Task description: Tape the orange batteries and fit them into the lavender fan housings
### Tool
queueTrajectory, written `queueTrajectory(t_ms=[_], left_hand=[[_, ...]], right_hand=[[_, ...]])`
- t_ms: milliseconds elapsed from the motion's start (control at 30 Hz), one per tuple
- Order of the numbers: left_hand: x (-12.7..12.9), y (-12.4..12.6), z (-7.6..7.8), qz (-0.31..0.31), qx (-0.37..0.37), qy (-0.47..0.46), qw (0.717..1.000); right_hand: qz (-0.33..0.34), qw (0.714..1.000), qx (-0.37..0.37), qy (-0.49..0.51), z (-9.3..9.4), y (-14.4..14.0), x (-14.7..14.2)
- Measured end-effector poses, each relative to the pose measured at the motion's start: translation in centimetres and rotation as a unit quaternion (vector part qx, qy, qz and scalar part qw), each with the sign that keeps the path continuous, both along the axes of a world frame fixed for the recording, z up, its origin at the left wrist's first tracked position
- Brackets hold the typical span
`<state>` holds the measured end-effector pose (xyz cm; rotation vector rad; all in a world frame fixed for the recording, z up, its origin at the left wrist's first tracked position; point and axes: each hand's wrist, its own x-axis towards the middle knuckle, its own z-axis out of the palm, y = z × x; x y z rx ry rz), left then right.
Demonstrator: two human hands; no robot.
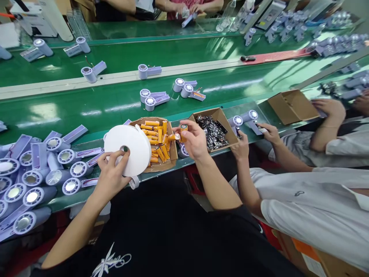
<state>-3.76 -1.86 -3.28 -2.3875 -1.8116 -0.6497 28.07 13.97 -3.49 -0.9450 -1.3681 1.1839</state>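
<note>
From where I'm standing, the person's left hand [113,165] is gripping a broad, white, disc-shaped roll [134,144] at its hollow core, while the right hand [197,140] is pinching a small orange-wrapped cylinder [183,131] between thumb and fingers, just above the gap between two boxes; I can't tell whether a second one is sticking out beside it. The roll is overhanging a brown cardboard tray [174,154] of loose orange cylinders [163,152], so a careless tilt could be knocking some of them about. A short pale strip [134,182] is hanging from the roll's lower edge and could be snagging on the tray or a sleeve. If that pinch were loosening, the smooth cylinder might be rolling away or dropping into the neighbouring brown cardboard box [227,126], where glossy black small parts [212,132] are lying in a crinkled-looking heap. The roll is looking flat and matte, the cylinders slick, the cardboard rough-edged. To the left, lavender plastic housings [33,197] with round, slotted ends and long flat handles are crowding the shiny green tabletop [63,199], and a bump could be toppling that jumble.
</note>
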Motion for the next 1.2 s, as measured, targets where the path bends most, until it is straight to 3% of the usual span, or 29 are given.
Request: queueTrajectory(t_ms=[67,167,267,333,433,500,600,733,867,1033,1200], left_hand=[[0.1,0.2,0.0,-0.008,-0.006,0.002,1.000],[0.0,0.5,0.1,-0.002,-0.019,0.001,1.000],[-0.5,0.4,0.2,0.022,-0.026,0.008,0.999],[-0.9,0.1,0.6,0.031,-0.024,0.014,0.999],[-1.6,-0.4,1.2,0.017,-0.014,-0.010,1.000],[-2.1,-0.4,1.3,0.011,-0.012,-0.050,0.999],[-2.8,0.2,0.9,0.020,-0.018,-0.081,0.996],[-2.0,-0.1,1.1,-0.017,-0.006,-0.008,1.000],[-0.6,-0.5,1.7,-0.014,0.000,0.072,0.997],[-0.3,-0.7,2.0,-0.009,0.022,0.093,0.995],[-0.6,-1.0,2.1,-0.015,0.034,0.101,0.994]], right_hand=[[0.014,0.998,-0.046,0.029,-0.2,-0.3,-1.7],[0.060,0.993,-0.003,-0.106,0.5,-0.1,-3.9],[0.156,0.926,0.109,-0.326,2.6,0.9,-4.4],[0.176,0.892,0.153,-0.387,4.2,1.5,-3.8],[0.136,0.897,0.139,-0.396,6.1,1.7,-2.7],[0.164,0.900,0.100,-0.391,6.8,1.5,-2.4],[0.223,0.933,0.043,-0.280,7.0,1.1,-2.6],[0.190,0.968,0.020,-0.164,7.4,-1.1,-3.1],[0.197,0.956,0.044,-0.213,7.8,-2.6,-2.7],[0.211,0.931,0.072,-0.290,8.3,-2.5,-2.8],[0.143,0.932,0.067,-0.325,8.1,-2.4,-3.2]])
